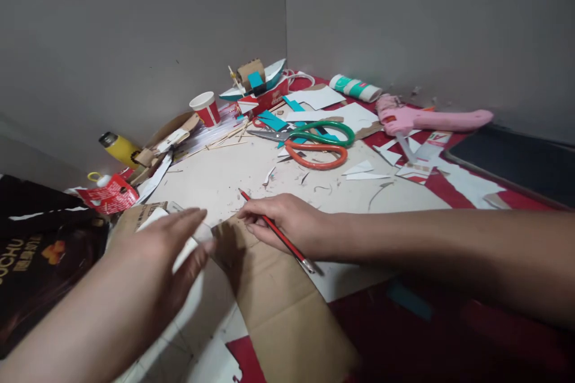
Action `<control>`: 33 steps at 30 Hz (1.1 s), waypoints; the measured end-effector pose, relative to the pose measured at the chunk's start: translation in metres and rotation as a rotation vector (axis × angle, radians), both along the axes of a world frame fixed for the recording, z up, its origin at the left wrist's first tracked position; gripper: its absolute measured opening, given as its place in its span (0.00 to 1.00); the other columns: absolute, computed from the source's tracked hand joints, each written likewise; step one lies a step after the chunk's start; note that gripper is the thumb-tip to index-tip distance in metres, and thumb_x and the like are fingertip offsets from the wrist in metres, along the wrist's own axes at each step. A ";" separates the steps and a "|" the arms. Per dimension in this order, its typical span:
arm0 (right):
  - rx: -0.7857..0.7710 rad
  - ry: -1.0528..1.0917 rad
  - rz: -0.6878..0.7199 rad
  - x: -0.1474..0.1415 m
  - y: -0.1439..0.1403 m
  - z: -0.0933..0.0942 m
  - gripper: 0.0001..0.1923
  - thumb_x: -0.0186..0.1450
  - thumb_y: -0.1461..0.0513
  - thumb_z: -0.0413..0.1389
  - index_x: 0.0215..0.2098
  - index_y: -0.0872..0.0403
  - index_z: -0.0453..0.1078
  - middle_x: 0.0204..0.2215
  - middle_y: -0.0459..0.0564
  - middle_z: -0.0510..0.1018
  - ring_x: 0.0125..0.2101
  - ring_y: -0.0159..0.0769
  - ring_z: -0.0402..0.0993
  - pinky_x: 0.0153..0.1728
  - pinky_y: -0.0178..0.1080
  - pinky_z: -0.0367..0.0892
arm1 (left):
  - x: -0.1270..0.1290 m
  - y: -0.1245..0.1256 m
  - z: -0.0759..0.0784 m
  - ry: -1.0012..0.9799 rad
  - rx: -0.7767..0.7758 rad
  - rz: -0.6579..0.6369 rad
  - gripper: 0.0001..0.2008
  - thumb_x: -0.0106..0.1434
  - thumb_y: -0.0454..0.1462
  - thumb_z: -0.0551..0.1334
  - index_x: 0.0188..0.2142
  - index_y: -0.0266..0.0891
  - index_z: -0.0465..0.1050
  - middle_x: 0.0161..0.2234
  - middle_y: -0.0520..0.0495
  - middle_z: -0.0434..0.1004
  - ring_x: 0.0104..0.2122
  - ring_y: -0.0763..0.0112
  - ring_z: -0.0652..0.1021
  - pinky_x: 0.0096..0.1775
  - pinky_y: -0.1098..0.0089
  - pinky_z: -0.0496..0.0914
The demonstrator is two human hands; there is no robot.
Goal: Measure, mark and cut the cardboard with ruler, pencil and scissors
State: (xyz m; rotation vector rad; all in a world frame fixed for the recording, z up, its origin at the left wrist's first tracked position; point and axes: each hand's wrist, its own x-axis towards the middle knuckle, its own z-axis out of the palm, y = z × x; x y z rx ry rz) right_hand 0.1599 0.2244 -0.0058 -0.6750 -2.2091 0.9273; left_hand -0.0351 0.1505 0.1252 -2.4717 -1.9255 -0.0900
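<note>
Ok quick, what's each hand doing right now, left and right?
Left hand: open, fingers spread, resting on a white strip beside the cardboard sheet.
Right hand: closed around a red pencil, pressing on the cardboard.

A red pencil (275, 231) lies slanted across the middle of the frame, its point up and to the left, its metal end down and to the right near the cardboard's edge; a sheet of brown cardboard (278, 305) lies flat beneath it, spreading from the centre toward the lower middle of the frame, creased, its upper edge ragged; a white strip (197, 239) sits at its upper left corner.
</note>
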 end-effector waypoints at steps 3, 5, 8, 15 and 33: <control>-0.013 -0.013 0.007 0.000 0.000 0.002 0.12 0.65 0.67 0.53 0.44 0.58 0.76 0.34 0.53 0.84 0.33 0.36 0.80 0.37 0.35 0.70 | -0.002 0.009 0.007 0.064 -0.046 0.062 0.26 0.68 0.51 0.51 0.52 0.37 0.77 0.50 0.39 0.82 0.47 0.51 0.82 0.48 0.52 0.76; -0.005 -0.027 0.005 0.000 0.000 0.002 0.13 0.65 0.66 0.53 0.45 0.58 0.76 0.35 0.54 0.84 0.34 0.37 0.81 0.38 0.35 0.70 | 0.004 -0.004 -0.007 0.160 0.061 0.105 0.26 0.69 0.47 0.51 0.53 0.31 0.75 0.52 0.32 0.79 0.50 0.46 0.80 0.50 0.47 0.75; 0.016 -0.045 -0.001 0.001 0.000 0.001 0.14 0.64 0.67 0.53 0.46 0.59 0.76 0.35 0.54 0.84 0.35 0.38 0.81 0.39 0.35 0.70 | 0.015 -0.041 -0.049 0.182 0.197 0.005 0.27 0.70 0.45 0.51 0.59 0.27 0.68 0.59 0.27 0.72 0.57 0.47 0.75 0.52 0.49 0.74; -0.019 -0.022 0.010 0.001 0.001 0.002 0.14 0.62 0.69 0.56 0.45 0.56 0.75 0.33 0.50 0.83 0.33 0.35 0.80 0.36 0.33 0.68 | 0.005 -0.069 -0.108 0.224 0.147 -0.004 0.37 0.69 0.50 0.55 0.68 0.27 0.52 0.66 0.19 0.56 0.67 0.40 0.58 0.57 0.42 0.67; -0.116 -0.054 -0.007 0.003 0.004 0.001 0.12 0.64 0.67 0.54 0.44 0.58 0.75 0.35 0.52 0.84 0.34 0.35 0.79 0.36 0.34 0.69 | -0.011 -0.052 -0.127 -0.131 0.176 0.002 0.31 0.68 0.36 0.59 0.69 0.41 0.54 0.67 0.33 0.60 0.66 0.48 0.62 0.60 0.44 0.66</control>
